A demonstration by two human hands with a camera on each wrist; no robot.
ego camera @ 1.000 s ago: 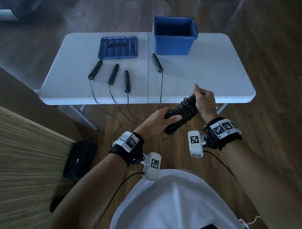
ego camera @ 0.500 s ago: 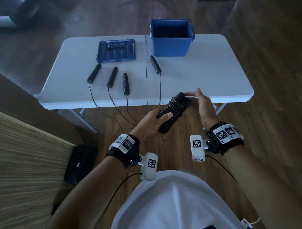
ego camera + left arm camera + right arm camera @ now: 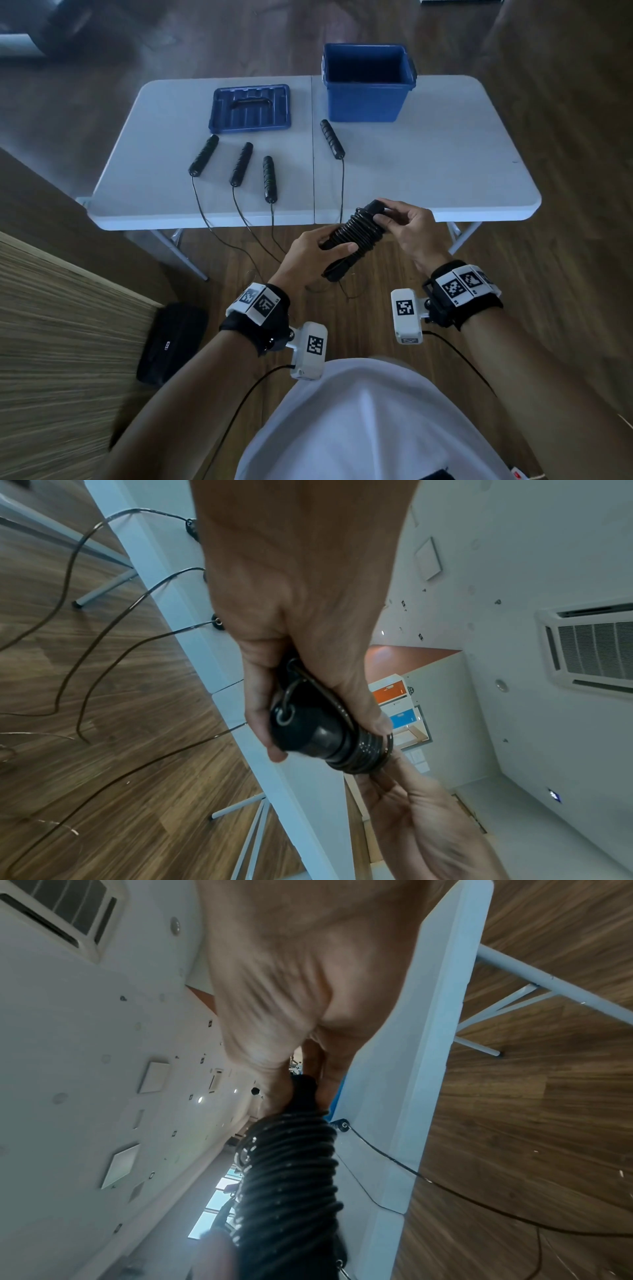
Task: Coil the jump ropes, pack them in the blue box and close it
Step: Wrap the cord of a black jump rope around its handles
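Dim, bluish pics w/ blurry, warped edges.

Your left hand (image 3: 310, 255) sits at the centre of the head view, fingers and thumb curled round the lower end of the coiled jump rope (image 3: 356, 234). Your right hand (image 3: 411, 228), just right of it, pinches the upper end. Both forearms rise from the bottom corners, wrists banded.

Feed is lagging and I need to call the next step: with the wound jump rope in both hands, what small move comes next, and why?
Probably tuck the loose cord end at the top. The coiled jump rope looks fully wound round its handles; the left hand grips the lower part, the right hand pinches the top. Then it can go into the open blue box.
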